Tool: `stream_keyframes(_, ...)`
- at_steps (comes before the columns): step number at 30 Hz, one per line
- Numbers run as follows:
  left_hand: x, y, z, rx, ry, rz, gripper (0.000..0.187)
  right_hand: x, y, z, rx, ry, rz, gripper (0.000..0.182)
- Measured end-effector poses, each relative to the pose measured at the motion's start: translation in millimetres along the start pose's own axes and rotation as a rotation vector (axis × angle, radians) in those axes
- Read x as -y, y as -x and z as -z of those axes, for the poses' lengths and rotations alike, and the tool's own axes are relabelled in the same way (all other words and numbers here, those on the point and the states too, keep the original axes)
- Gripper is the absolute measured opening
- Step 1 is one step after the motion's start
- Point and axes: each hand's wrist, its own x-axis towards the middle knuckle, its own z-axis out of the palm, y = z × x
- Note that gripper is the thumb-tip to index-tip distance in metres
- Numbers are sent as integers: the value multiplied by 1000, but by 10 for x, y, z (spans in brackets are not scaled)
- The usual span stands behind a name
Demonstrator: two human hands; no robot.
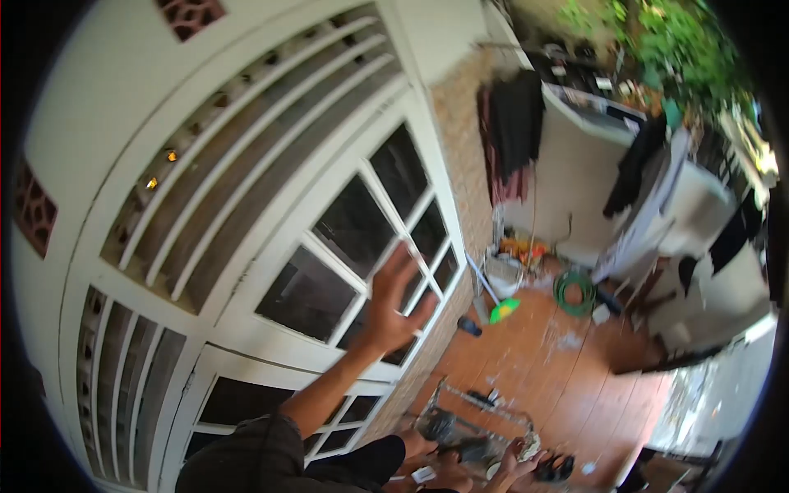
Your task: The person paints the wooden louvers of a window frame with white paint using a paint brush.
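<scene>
My left hand (393,304) is raised with its fingers spread, overlapping the white-framed glass door (300,292). Nothing is in it, and its fingertips are slightly blurred. Low in the view, my right hand (511,462) is closed around a whitish, crumpled, rag-like thing (529,446); I cannot tell exactly what it is. Close to that hand lies a worn, paint-flecked metal frame (485,401), with a dark bundle (440,425) at its left. My bent legs show at the bottom edge, beside a small white object (423,474).
Black sandals (555,467) lie on the orange tiled floor (526,353). Farther off are a coiled green hose (574,292), a bright green broom head (504,310), a whitish bucket (503,275) and a dark slipper (469,326). Dark clothes (514,123) hang by the wall.
</scene>
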Motion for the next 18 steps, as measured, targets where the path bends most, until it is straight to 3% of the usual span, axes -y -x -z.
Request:
stream_keyframes(2,-60,-525,896,-189,-294,10,66,-250,-27,-373,136,-6,-119,37)
stream_keyframes(5,-10,-1140,2106,-544,-636,-136,65,-770,79,-960,345,52,-280,35)
stream_keyframes(8,-162,-1558,3033,-750,-885,-165,58,-1350,319,-1770,-12,60,-250,32)
stream_keyframes(11,-250,-1821,3682,-772,-1071,-248,58,-1733,365,-2061,241,12,-421,29)
stream_keyframes(15,-238,-2144,4093,-699,-1154,-273,55,-2185,707,-2542,181,84,-477,29)
stream_keyframes(18,-48,-2652,4072,-490,-1164,-285,54,-2455,892,-2656,262,118,-557,31)
